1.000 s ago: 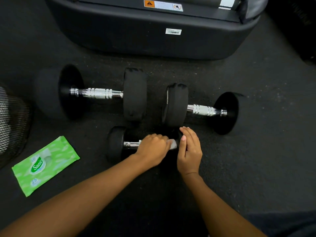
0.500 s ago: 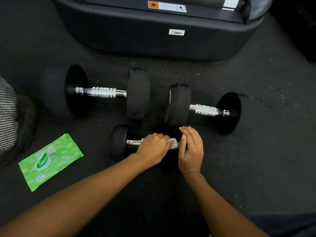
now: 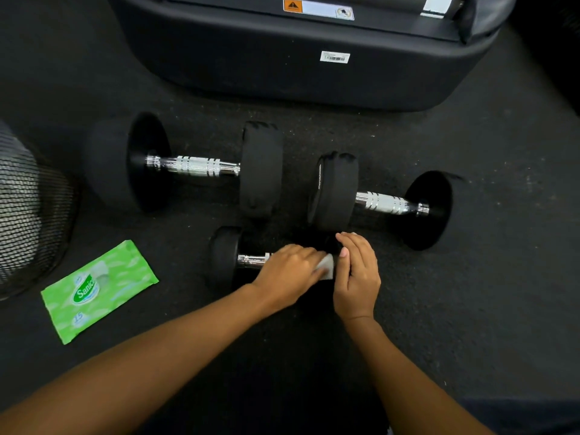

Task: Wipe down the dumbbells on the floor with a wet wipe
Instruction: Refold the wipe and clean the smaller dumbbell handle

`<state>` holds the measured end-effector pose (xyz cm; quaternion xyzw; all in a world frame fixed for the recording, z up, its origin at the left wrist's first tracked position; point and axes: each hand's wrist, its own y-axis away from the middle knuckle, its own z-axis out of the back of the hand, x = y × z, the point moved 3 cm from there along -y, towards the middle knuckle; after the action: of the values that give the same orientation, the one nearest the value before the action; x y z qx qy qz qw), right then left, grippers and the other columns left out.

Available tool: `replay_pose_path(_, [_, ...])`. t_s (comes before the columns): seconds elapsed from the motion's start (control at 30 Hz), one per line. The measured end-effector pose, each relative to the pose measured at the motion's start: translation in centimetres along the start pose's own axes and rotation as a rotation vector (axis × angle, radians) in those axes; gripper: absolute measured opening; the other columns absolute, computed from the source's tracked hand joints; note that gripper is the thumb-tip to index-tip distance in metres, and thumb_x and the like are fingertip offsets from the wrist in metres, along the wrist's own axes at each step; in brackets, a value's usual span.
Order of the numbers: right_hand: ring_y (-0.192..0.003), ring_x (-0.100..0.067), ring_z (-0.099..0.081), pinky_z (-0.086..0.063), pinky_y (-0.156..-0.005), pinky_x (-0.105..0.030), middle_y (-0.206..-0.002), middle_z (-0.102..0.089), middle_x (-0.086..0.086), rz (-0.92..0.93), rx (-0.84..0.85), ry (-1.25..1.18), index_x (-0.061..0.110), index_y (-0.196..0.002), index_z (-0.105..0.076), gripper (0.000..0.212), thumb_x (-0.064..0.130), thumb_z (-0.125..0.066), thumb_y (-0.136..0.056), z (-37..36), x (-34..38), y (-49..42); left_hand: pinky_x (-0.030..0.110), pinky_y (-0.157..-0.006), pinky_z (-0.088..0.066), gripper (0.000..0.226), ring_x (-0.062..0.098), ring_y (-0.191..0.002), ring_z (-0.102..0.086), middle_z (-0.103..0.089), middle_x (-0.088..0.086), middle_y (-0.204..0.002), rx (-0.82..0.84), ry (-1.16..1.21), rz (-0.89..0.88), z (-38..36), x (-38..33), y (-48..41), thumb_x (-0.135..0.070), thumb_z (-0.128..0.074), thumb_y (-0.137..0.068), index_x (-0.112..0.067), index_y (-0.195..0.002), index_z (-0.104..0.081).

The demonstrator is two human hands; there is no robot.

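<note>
Left hand (image 3: 288,273) is curled over the wet wipe (image 3: 326,269) and presses it round the chrome handle of the small dumbbell (image 3: 224,255). That one lies on the floor (image 3: 470,309) nearest us, just in front of the large left dumbbell (image 3: 194,166) and the right dumbbell (image 3: 381,202). Right hand (image 3: 357,277) lies on the small dumbbell's right head, fingers near straight, steadying rather than gripping.

Risks we see:
- Round heads. If the right hand eases off, a wiping stroke could roll it into the right dumbbell's head, and those fingertips sit close to that head, so they could get pinched.
- Wipe is bunched and only a corner shows. A ridged grip could snag or tear it, and coverage would be patchy.
- The underside on the floor and the head under the right hand get skipped unless we roll it.
- One wipe may dry out before the big two. Wipe packet (image 3: 97,290) lies well off to the left.
</note>
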<state>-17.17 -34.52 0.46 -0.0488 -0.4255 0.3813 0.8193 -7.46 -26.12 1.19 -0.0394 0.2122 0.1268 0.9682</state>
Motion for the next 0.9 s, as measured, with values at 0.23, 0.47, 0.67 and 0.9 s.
replay_pose_path(0.23, [-0.117,-0.014,-0.049,-0.038,-0.102,-0.036,-0.114,-0.064,-0.008,0.006,-0.015,0.009,0.004,-0.111,-0.064,0.036,0.019,-0.035,-0.095,0.0,0.1,0.0,0.03,-0.082,-0.039,0.031,0.022,-0.083,-0.062,-0.066,0.007,-0.092,-0.152,-0.037,-0.12,0.5,0.8,0.9,-0.018,-0.076,-0.068,-0.007,-0.096,-0.065])
replay_pose_path(0.47, [-0.116,-0.015,-0.05,-0.039,-0.101,-0.038,-0.114,-0.064,-0.007,0.01,-0.02,0.004,0.004,-0.112,-0.064,0.036,0.019,-0.035,-0.095,0.0,0.0,0.1,0.03,-0.081,-0.039,0.025,0.023,-0.083,-0.059,-0.064,0.007,-0.092,-0.238,-0.031,-0.159,0.4,0.0,0.8,-0.015,-0.07,-0.07,-0.005,-0.092,-0.063])
replay_pose_path(0.67, [-0.117,-0.014,-0.05,-0.037,-0.103,-0.034,-0.114,-0.064,-0.007,0.004,-0.025,0.018,0.005,-0.111,-0.064,0.036,0.019,-0.035,-0.095,0.0,0.1,0.1,0.031,-0.081,-0.036,0.032,0.023,-0.084,-0.059,-0.065,0.007,-0.095,-0.217,-0.081,-0.097,0.2,0.2,1.1,-0.017,-0.077,-0.065,-0.007,-0.092,-0.064])
replay_pose_path(0.9, [-0.117,-0.014,-0.05,-0.038,-0.102,-0.036,-0.115,-0.064,-0.007,0.005,-0.013,0.021,0.005,-0.112,-0.064,0.036,0.019,-0.035,-0.095,0.0,0.1,0.1,0.03,-0.071,-0.043,0.024,0.021,-0.078,-0.058,-0.063,0.004,-0.086,-0.2,-0.099,-0.182,0.4,-0.1,0.5,-0.016,-0.074,-0.068,-0.008,-0.088,-0.063])
